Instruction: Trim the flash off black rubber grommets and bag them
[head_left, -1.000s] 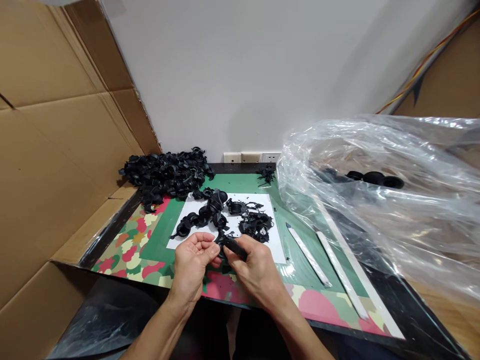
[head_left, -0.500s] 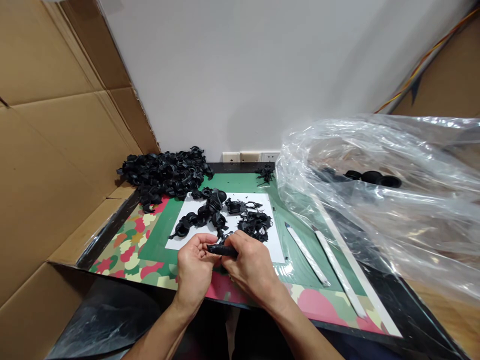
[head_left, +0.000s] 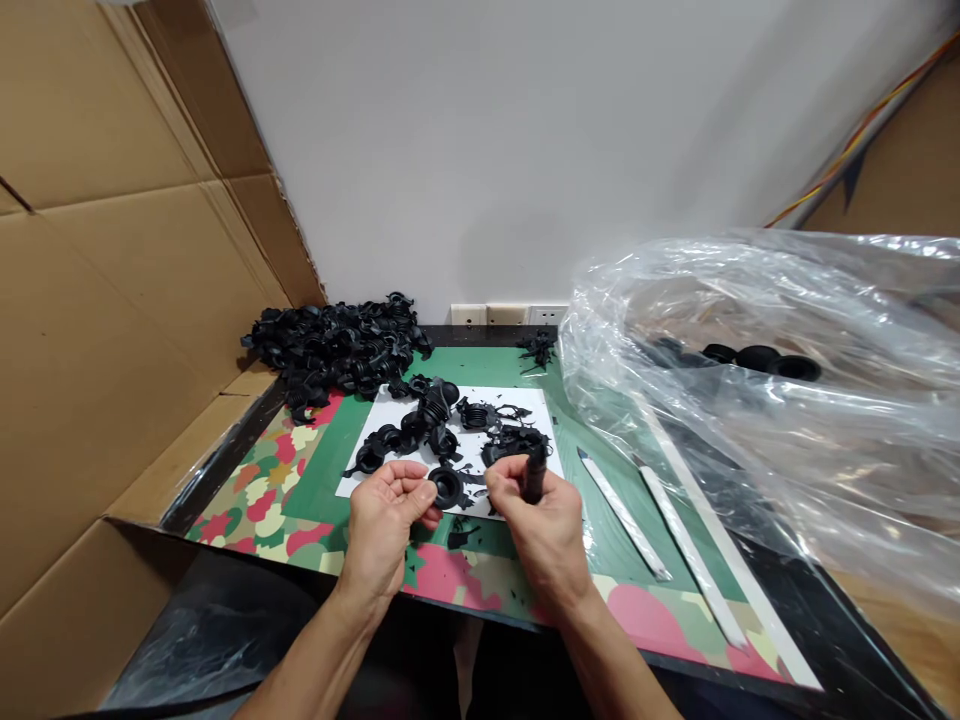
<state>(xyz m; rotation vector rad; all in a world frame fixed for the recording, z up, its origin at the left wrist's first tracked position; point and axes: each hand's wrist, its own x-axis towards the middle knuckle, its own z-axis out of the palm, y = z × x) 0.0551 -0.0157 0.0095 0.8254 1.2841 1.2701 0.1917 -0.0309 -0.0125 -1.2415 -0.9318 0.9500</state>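
My left hand (head_left: 388,515) pinches a black rubber ring-shaped part (head_left: 446,487) between thumb and fingers, its round opening facing up toward me. A thin black strip extends from its right side to the fingertips of my right hand (head_left: 541,515). That hand is closed around a black stick-like tool (head_left: 535,472), which stands nearly upright in the grip; its working end is hidden. Beneath and beyond both hands, a white sheet (head_left: 491,398) bears black ribbed rubber parts (head_left: 429,408) on the left and a heap of black scraps (head_left: 510,445) on the right.
A large pile of black rubber pieces (head_left: 345,345) lies at the back left, beside a cardboard wall (head_left: 135,250). Two white-wrapped sticks (head_left: 622,515) with dark tips rest at the right. A clear plastic bag (head_left: 750,430) with round black parts (head_left: 757,358) stands beyond them.
My hands have moved slightly apart. The tool has swung from lying level between them to upright in my right hand. The ring-shaped part now shows, with the strip stretched from it.
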